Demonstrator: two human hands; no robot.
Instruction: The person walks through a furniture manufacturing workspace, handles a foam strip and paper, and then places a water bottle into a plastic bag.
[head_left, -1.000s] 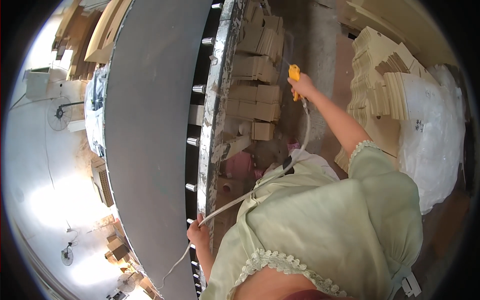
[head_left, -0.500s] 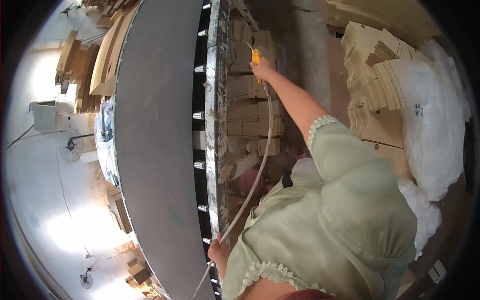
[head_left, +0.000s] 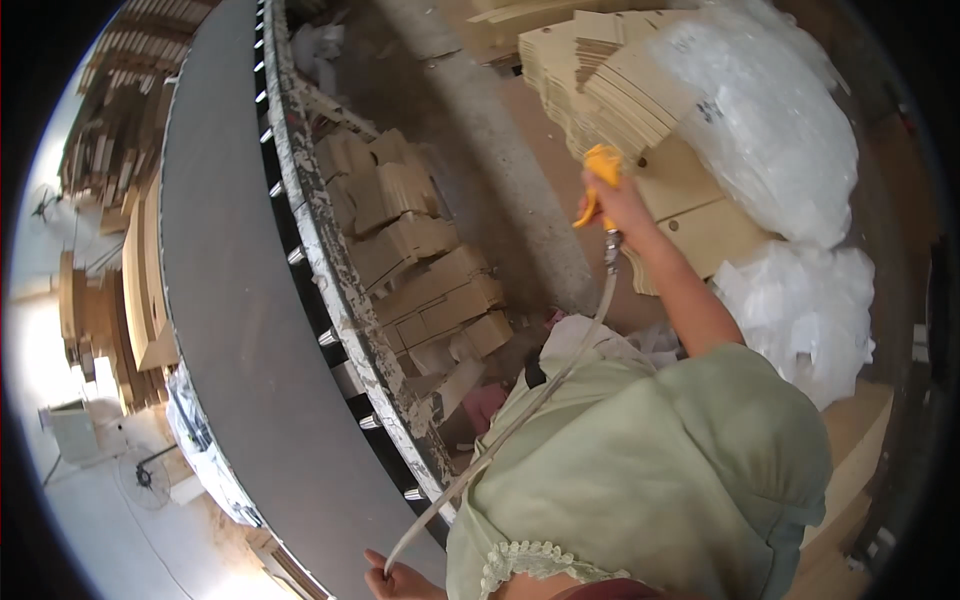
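The yellow air gun [head_left: 602,166] is up in the right hand [head_left: 624,206] — fingers curled round its handle, the lever jutting left — between the person's body and the cardboard stack [head_left: 650,105]. From its base the hose [head_left: 535,408] slants down across the green shirt [head_left: 640,450] to the left hand [head_left: 402,583], loosely closed on it near the lower edge. Left of the hose runs a dark belt [head_left: 235,260], edged by a scuffed rail [head_left: 318,225]. Folded cartons [head_left: 435,300] lie beyond the rail; clear plastic [head_left: 785,130] covers part of the stack.
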